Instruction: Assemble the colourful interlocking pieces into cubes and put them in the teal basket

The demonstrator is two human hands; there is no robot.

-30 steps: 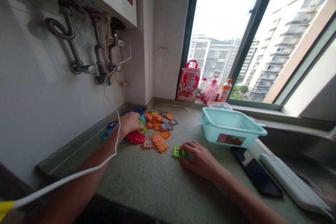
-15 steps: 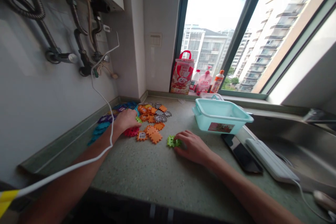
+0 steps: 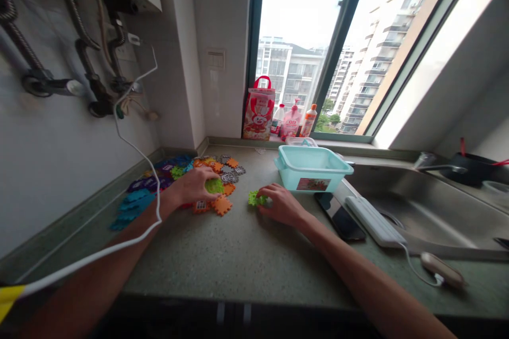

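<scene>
My left hand [image 3: 194, 184] grips a green piece [image 3: 214, 186] between thumb and fingers, just above the pile. Orange pieces [image 3: 221, 205] lie beside and below it, with grey ones [image 3: 228, 176] behind. Purple pieces [image 3: 139, 184] and blue pieces [image 3: 135, 204] spread to the left of that hand, and another green piece [image 3: 177, 172] sits among them. On the counter to the right, my right hand [image 3: 280, 203] has its fingers closed on the edge of a green piece [image 3: 254, 199].
A turquoise basket [image 3: 314, 168] stands behind my right hand. Right of it lie a phone [image 3: 340, 217] and a white power strip [image 3: 374, 221], beside the sink [image 3: 437, 196]. A white cable [image 3: 159, 196] crosses in front of my left forearm.
My left hand has moved right from the pile and now holds a green piece in plain sight. The right hand stays at its green piece. The camera view has shifted to the right.
</scene>
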